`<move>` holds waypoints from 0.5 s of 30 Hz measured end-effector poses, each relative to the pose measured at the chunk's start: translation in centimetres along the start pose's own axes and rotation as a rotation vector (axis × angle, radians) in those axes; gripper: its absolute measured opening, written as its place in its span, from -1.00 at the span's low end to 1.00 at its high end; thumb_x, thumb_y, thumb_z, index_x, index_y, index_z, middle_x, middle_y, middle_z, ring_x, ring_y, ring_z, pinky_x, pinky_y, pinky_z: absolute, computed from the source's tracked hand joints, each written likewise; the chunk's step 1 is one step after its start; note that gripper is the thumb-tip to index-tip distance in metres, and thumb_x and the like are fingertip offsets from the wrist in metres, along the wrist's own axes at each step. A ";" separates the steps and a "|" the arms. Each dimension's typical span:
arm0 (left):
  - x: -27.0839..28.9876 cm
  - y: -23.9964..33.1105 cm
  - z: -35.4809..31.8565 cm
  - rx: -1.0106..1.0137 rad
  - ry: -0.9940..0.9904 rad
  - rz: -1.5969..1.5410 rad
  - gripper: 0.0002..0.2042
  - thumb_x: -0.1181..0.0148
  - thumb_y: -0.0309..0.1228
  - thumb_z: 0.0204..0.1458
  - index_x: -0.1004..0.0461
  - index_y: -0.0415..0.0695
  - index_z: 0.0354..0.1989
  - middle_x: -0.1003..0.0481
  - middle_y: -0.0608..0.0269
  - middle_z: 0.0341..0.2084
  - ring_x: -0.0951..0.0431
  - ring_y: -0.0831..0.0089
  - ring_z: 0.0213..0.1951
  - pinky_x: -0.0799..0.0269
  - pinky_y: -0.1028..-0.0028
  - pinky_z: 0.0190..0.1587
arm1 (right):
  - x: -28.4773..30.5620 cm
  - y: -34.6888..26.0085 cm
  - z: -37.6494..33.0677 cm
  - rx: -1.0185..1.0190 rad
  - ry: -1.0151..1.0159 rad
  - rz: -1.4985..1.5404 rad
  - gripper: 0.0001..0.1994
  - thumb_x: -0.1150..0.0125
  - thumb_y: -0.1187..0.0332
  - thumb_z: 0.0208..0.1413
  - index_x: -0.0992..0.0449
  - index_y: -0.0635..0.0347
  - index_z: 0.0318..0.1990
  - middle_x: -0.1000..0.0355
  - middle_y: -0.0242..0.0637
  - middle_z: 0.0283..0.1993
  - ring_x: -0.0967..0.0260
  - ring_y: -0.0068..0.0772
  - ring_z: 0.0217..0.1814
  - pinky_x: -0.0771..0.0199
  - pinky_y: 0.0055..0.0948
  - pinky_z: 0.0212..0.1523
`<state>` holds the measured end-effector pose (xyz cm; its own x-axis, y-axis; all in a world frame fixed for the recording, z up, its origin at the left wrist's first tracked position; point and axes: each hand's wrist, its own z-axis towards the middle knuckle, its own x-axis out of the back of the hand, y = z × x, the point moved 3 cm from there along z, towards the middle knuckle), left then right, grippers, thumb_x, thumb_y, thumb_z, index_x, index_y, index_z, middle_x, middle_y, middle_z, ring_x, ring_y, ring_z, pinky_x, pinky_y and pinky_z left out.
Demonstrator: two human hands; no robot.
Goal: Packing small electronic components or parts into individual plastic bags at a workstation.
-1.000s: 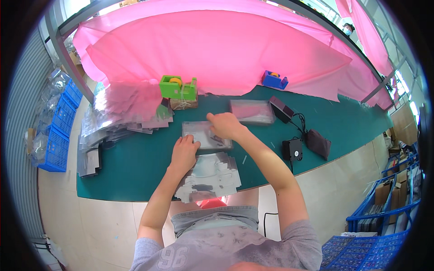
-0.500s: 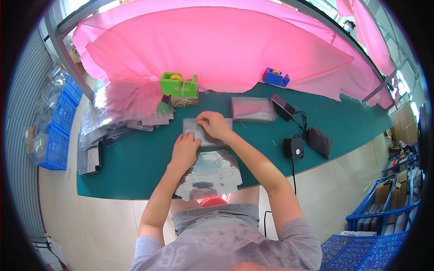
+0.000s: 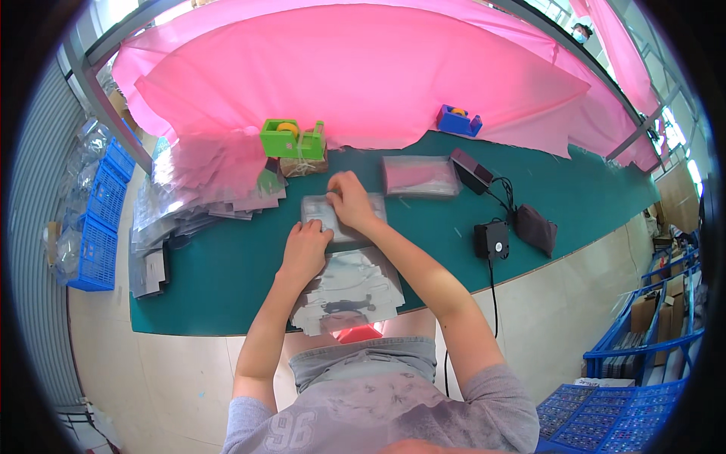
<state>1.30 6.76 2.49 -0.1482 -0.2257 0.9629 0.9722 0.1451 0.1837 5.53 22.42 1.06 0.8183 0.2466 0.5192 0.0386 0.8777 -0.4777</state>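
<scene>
On the tabletop [image 3: 212, 280], transparent sheets [image 3: 316, 207] are seemingly squared by left hand [image 3: 305, 247] and right hand [image 3: 352, 203], grips unclear, steadying needed next.

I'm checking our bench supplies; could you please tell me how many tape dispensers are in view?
2: a bright green plastic tape dispenser on the brown block, left of centre, and a blue plastic tape dispenser farther right, beside the pink cloth. More could be hidden.

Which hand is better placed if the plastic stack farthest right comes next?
Probably the right hand: it is nearer that plastic stack. The left hand is farther off, at the lower left of the middle stack, with the right hand between.
</scene>
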 end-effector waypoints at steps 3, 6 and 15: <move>0.3 0.0 -0.1 0.009 -0.023 0.014 -0.76 -0.23 -0.54 -0.21 -0.55 -0.12 -0.28 -0.47 0.06 -0.26 -0.51 0.14 -0.06 -0.39 0.08 0.07 | -0.1 1.4 0.9 -0.444 -0.181 0.232 -0.90 -0.33 0.47 -0.07 -0.55 0.17 -0.36 -0.37 -0.16 -0.35 -0.41 -0.07 -0.27 -0.42 -0.16 -0.21; 0.4 0.6 0.5 0.036 -0.005 -0.022 -0.74 -0.28 -0.50 -0.20 -0.52 -0.09 -0.25 -0.47 0.08 -0.26 -0.51 0.14 -0.06 -0.40 0.10 0.05 | -0.2 2.8 1.1 -0.401 -0.371 0.087 -0.86 -0.32 0.45 -0.06 -0.53 0.18 -0.31 -0.42 -0.17 -0.31 -0.41 -0.10 -0.32 -0.43 -0.19 -0.25; 0.4 -0.8 0.1 0.148 0.138 -0.207 -0.71 -0.35 -0.40 -0.14 -0.47 -0.11 -0.22 -0.44 0.09 -0.21 -0.42 0.09 0.02 -0.26 0.14 0.17 | 8.3 -9.9 -4.8 -0.033 -0.805 0.204 -0.60 -0.37 0.26 -0.07 -0.51 0.12 -0.04 -0.43 -0.07 0.00 -0.33 0.01 0.11 -0.34 -0.10 0.08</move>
<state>0.45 6.69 2.73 -0.3050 -0.3930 0.8675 0.8854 0.2186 0.4103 14.71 13.78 6.73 0.1513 0.6294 0.7622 -0.0395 0.7743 -0.6315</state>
